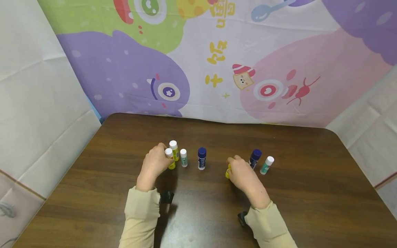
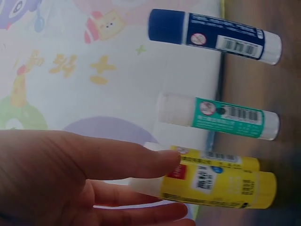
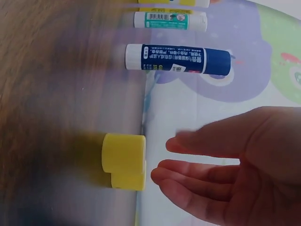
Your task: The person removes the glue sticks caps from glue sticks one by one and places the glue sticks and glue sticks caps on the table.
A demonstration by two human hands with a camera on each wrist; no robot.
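Note:
My left hand (image 1: 155, 161) pinches a yellow glue stick (image 2: 218, 188) by its white cap, thumb on one side and fingers on the other. It stands upright at the table. A second yellow glue stick (image 1: 174, 151) is just behind it, partly hidden in the left wrist view. My right hand (image 1: 243, 174) hovers just above two short yellow cylinders (image 3: 124, 154), one partly behind the other. Between its fingertips (image 3: 162, 174) and the cylinders there is a small gap, and the thumb stands apart from the fingers.
Between the hands stand a small green-labelled glue stick (image 1: 184, 158) and a blue glue stick (image 1: 202, 159). Beyond my right hand are another blue glue stick (image 1: 255, 157) and another green one (image 1: 267, 165). A printed cloth (image 1: 198, 62) hangs behind the brown table (image 1: 198, 213).

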